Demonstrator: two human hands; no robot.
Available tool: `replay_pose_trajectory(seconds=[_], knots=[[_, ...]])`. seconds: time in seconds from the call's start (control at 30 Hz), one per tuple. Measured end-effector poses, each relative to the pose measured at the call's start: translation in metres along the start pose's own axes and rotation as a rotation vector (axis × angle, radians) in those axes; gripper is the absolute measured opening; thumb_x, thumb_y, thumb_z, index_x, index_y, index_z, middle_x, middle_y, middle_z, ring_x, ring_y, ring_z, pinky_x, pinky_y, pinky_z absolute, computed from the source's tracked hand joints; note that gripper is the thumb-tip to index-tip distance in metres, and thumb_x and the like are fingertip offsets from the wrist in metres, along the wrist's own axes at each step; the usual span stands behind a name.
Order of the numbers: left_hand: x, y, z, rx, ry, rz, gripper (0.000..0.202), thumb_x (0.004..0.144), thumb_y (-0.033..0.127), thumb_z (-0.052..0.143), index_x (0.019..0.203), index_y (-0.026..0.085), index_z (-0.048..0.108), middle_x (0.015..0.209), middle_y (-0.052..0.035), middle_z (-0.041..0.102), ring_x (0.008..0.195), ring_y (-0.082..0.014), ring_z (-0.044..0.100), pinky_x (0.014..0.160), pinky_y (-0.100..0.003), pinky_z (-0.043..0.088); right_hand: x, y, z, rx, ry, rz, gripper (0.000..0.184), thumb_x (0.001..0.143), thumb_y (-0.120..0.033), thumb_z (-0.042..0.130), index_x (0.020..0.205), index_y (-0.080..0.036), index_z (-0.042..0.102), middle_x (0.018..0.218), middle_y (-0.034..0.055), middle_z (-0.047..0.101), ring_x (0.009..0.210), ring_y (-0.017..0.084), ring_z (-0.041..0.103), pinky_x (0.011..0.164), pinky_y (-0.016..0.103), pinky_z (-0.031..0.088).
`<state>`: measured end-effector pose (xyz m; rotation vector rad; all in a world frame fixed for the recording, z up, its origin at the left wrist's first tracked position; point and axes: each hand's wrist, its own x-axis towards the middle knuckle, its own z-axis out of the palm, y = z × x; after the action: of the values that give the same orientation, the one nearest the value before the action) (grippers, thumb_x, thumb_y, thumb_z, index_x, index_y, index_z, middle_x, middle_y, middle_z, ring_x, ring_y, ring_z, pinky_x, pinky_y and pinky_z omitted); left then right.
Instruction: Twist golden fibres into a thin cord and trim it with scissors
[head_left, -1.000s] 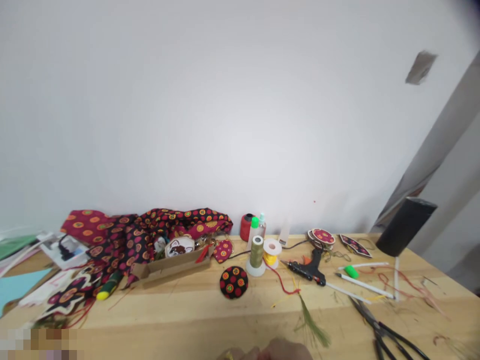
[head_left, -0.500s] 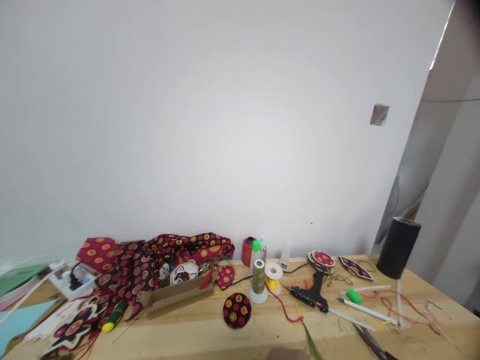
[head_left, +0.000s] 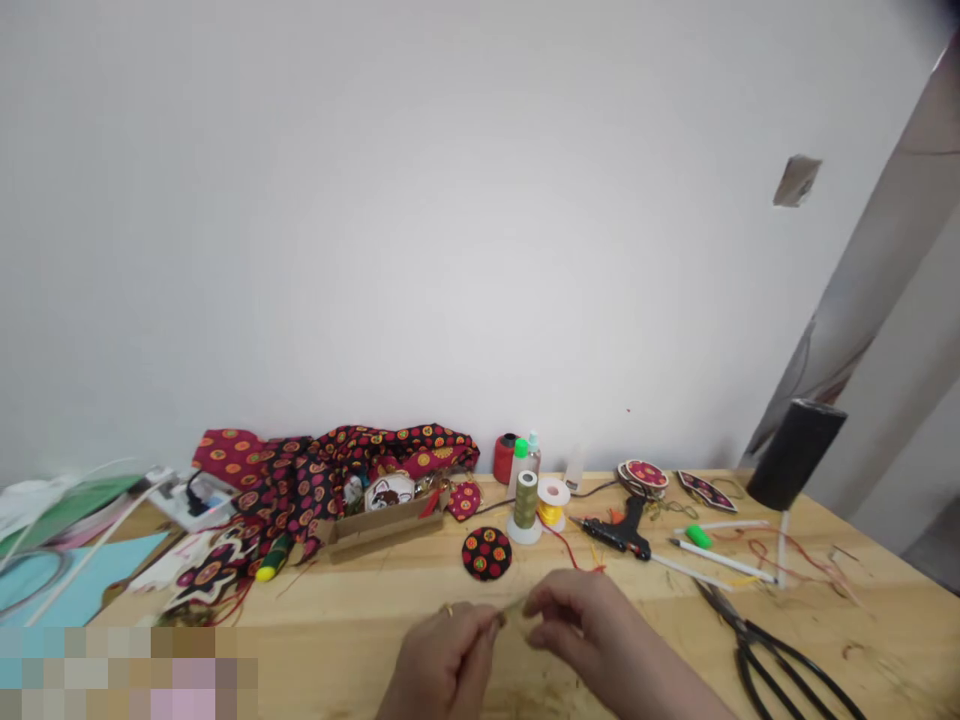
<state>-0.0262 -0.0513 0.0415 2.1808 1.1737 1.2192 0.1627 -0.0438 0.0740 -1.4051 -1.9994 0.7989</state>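
Pinched in the left hand [head_left: 441,662] is a thin brownish strand [head_left: 513,609], lower centre of the frame; the right hand [head_left: 586,628] curls beside it, whether holding I cannot tell. The step seems fine strand handling, next calling for steady fingertips. Beyond lies a round patterned disc [head_left: 487,554].

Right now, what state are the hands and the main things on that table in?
Left hand, fingertips closed on a thin strand, blurred
Right hand, fingers curled, grip unclear
Scissors, lying down, unheld
Glue gun, lying on its side
Olive spool, upright, wound
Green-capped bottle, upright, capped
Cardboard box, open-topped, holding things
Patterned cloth, crumpled
Round patterned disc, lying flat
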Motion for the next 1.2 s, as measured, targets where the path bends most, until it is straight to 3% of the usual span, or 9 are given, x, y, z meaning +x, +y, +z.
replay_pose_trajectory(seconds=[0.07, 0.3, 0.53, 0.67, 0.77, 0.87, 0.93, 1.07, 1.2], knots=[[0.005, 0.009, -0.005, -0.122, -0.016, -0.192, 0.028, 0.084, 0.026, 0.049, 0.065, 0.020, 0.068, 0.057, -0.0021, 0.062, 0.056, -0.0159, 0.055, 0.055, -0.024, 0.041, 0.002, -0.002, -0.010, -0.047, 0.040, -0.050, 0.012, 0.078, -0.019, 0.057, 0.083, -0.020, 0.068, 0.071, 0.0002, 0.066, 0.068, 0.014, 0.057, 0.061, 0.023, 0.039], [0.009, 0.023, -0.015, -0.534, 0.009, -0.662, 0.026, 0.071, 0.040, 0.065, 0.073, 0.015, 0.074, 0.047, 0.0056, 0.040, 0.044, -0.0084, 0.029, 0.041, -0.020, 0.024, 0.010, -0.005, -0.029, -0.172, 0.139, -0.171, 0.017, 0.084, -0.017, 0.052, 0.073, -0.018, 0.065, 0.076, 0.0015, 0.065, 0.072, 0.014, 0.056, 0.067, 0.025, 0.039], [-0.002, 0.026, -0.013, -0.663, 0.029, -0.709, 0.033, 0.068, 0.044, 0.068, 0.078, 0.012, 0.073, 0.046, 0.0082, 0.032, 0.043, -0.0063, 0.021, 0.041, -0.020, 0.014, 0.011, -0.011, -0.032, -0.032, 0.160, -0.153, 0.018, 0.085, -0.023, 0.053, 0.076, -0.016, 0.068, 0.073, 0.0023, 0.068, 0.069, 0.015, 0.059, 0.065, 0.025, 0.043], [-0.009, 0.024, -0.012, -0.666, -0.025, -0.707, 0.036, 0.072, 0.043, 0.065, 0.083, 0.009, 0.072, 0.046, 0.0086, 0.031, 0.044, -0.0068, 0.020, 0.043, -0.022, 0.012, 0.007, -0.003, -0.026, -0.064, 0.168, -0.128, 0.026, 0.085, -0.014, 0.047, 0.102, -0.014, 0.067, 0.102, 0.0104, 0.069, 0.095, 0.021, 0.062, 0.085, 0.035, 0.045], [-0.013, 0.022, -0.009, -0.668, -0.068, -0.716, 0.036, 0.074, 0.043, 0.064, 0.084, 0.010, 0.071, 0.045, 0.0095, 0.029, 0.043, -0.0069, 0.019, 0.042, -0.023, 0.011, -0.002, -0.003, -0.017, -0.014, 0.170, -0.236, 0.036, 0.086, -0.013, 0.047, 0.121, -0.017, 0.057, 0.122, 0.0110, 0.061, 0.113, 0.021, 0.054, 0.099, 0.039, 0.039], [-0.014, 0.021, -0.006, -0.664, -0.127, -0.716, 0.034, 0.075, 0.043, 0.062, 0.083, 0.011, 0.070, 0.045, 0.0097, 0.029, 0.042, -0.0069, 0.019, 0.041, -0.023, 0.011, -0.011, -0.009, -0.004, 0.162, -0.015, -0.413, 0.052, 0.079, -0.021, 0.065, 0.129, -0.024, 0.049, 0.129, 0.0063, 0.056, 0.120, 0.018, 0.049, 0.103, 0.035, 0.037], [-0.014, 0.021, -0.004, -0.654, -0.166, -0.704, 0.032, 0.076, 0.043, 0.061, 0.079, 0.012, 0.069, 0.045, 0.0093, 0.030, 0.042, -0.0069, 0.020, 0.041, -0.023, 0.012, -0.013, -0.010, 0.005, 0.230, -0.082, -0.470, 0.056, 0.074, -0.021, 0.070, 0.127, -0.025, 0.052, 0.123, 0.0058, 0.060, 0.113, 0.018, 0.054, 0.098, 0.033, 0.041], [-0.012, 0.023, 0.000, -0.660, -0.220, -0.694, 0.033, 0.077, 0.043, 0.059, 0.066, 0.013, 0.063, 0.046, 0.0089, 0.029, 0.043, -0.0063, 0.019, 0.041, -0.022, 0.012, -0.011, -0.001, 0.016, 0.237, -0.063, -0.398, 0.027, 0.078, -0.018, 0.066, 0.105, -0.020, 0.068, 0.087, 0.0043, 0.070, 0.078, 0.015, 0.063, 0.074, 0.027, 0.049], [-0.011, 0.022, 0.002, -0.697, -0.235, -0.751, 0.030, 0.075, 0.042, 0.061, 0.066, 0.013, 0.062, 0.045, 0.0094, 0.029, 0.041, -0.0054, 0.018, 0.039, -0.022, 0.010, -0.011, 0.007, 0.018, 0.242, -0.029, -0.347, 0.017, 0.079, -0.020, 0.065, 0.094, -0.021, 0.073, 0.076, 0.0033, 0.070, 0.068, 0.013, 0.062, 0.065, 0.023, 0.047]])
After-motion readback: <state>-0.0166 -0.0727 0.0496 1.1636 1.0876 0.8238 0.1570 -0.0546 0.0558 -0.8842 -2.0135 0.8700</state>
